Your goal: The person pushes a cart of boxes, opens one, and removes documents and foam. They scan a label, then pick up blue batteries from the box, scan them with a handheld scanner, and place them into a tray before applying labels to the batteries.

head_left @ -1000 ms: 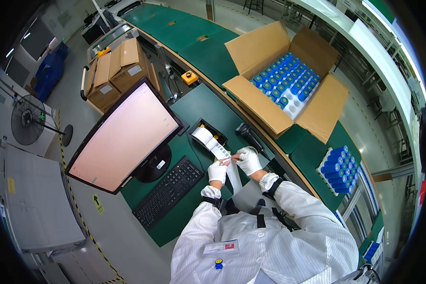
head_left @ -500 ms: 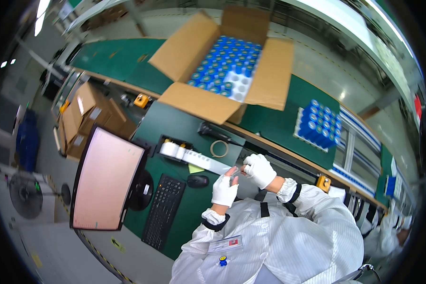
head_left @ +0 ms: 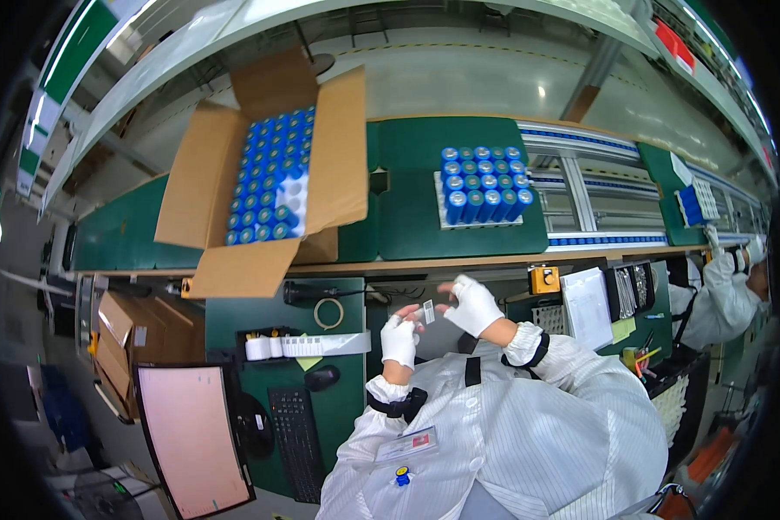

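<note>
My left hand (head_left: 399, 340), in a white fingerless glove, holds a small white label (head_left: 428, 312) with dark print at its fingertips. Just to the right, my right hand (head_left: 474, 307), gloved the same way, has its thumb and forefinger apart, with a small gap between them and the label. A strip of white labels (head_left: 308, 346) on pale backing lies left of my hands, coming from a roll in a black dispenser (head_left: 244, 344). Beyond my hands, a block of blue cylindrical cells (head_left: 487, 184) stands upright on a white tray (head_left: 481, 224).
An open carton (head_left: 338, 173) with rows of blue cells stands at the far left. Near the strip are a tape ring (head_left: 328, 314), a mouse (head_left: 322, 378), a keyboard (head_left: 295, 442) and a monitor (head_left: 191, 433). Rightward are a yellow button box (head_left: 544, 279), papers (head_left: 587, 308) and another person (head_left: 728, 299).
The view has turned rightward, so the carton and desk appear farther left. My hands are now away from the label strip, and a single label shows between them. My right fingers have spread.
</note>
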{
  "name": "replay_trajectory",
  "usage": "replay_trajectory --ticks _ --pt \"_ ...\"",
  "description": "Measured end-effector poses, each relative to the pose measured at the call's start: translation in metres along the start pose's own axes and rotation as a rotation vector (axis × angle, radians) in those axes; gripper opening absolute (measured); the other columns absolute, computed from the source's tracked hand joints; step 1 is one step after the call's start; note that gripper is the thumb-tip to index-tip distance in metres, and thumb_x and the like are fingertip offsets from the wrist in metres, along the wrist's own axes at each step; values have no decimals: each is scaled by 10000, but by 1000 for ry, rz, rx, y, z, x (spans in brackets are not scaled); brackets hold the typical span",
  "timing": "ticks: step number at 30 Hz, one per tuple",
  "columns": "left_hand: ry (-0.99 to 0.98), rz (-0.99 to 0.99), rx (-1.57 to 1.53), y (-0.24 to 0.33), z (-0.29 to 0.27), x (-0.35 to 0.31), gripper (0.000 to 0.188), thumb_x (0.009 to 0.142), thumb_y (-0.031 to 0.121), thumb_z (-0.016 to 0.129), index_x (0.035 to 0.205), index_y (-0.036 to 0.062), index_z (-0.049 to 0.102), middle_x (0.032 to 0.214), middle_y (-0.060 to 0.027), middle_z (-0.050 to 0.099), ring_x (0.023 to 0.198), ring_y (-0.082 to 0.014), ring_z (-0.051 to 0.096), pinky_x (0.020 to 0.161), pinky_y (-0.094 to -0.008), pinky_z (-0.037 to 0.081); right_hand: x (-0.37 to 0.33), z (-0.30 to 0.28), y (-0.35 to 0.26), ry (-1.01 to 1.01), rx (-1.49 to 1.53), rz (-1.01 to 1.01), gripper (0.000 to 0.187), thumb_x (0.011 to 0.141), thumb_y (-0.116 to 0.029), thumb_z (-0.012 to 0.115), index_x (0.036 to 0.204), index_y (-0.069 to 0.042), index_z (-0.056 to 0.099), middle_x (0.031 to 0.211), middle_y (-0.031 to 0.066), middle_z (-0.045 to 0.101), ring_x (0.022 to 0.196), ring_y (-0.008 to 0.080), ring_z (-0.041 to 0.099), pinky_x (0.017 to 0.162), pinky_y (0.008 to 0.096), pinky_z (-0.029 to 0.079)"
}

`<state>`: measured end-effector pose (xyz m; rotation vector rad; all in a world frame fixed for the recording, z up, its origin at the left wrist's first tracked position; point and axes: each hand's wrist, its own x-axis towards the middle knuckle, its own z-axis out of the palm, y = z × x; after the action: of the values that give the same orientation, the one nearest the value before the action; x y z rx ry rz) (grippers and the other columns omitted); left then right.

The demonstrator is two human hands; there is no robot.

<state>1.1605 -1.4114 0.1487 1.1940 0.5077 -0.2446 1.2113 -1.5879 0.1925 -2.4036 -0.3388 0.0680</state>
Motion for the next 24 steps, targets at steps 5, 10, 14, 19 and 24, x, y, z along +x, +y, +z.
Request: replay_trajectory --ticks 5,10,14,19,24 --pt "-103 -100 -179 -6 35 13 252 963 139 551 1169 6 611 997 -66 658 685 -91 563 523 -201 381 -16 4 48 -159 493 426 239 773 -256 746 903 -56 731 797 130 683 721 216 654 712 310 522" --pt "-78 20 209 -2 74 30 262 963 97 522 1196 2 595 985 -75 678 686 -97 582 559 -218 421 -10 -22 75 -66 501 388 162 791 -200 711 837 -46 729 810 136 692 763 236 677 728 320 526" --pt "33 398 554 -12 99 63 290 930 59 554 1215 32 602 1036 -88 702 773 -146 658 717 -241 513 -6 -52 117 -11 181 221 101 779 -159 693 796 -64 724 817 148 691 798 255 688 715 342 531" --pt "15 -39 -23 -38 126 133 409 941 39 492 1347 20 448 1271 -116 579 1050 -213 604 849 -310 512 17 -73 224 568 577 461 127 859 -144 671 914 -30 665 811 93 688 757 154 645 718 289 512" --pt "140 93 -287 -88 151 193 532 918 -4 430 1437 30 313 1510 -156 343 1353 -292 388 1053 -375 376 101 -76 301 589 485 499 368 910 -140 612 1265 -64 552 966 112 690 866 198 659 827 323 504"
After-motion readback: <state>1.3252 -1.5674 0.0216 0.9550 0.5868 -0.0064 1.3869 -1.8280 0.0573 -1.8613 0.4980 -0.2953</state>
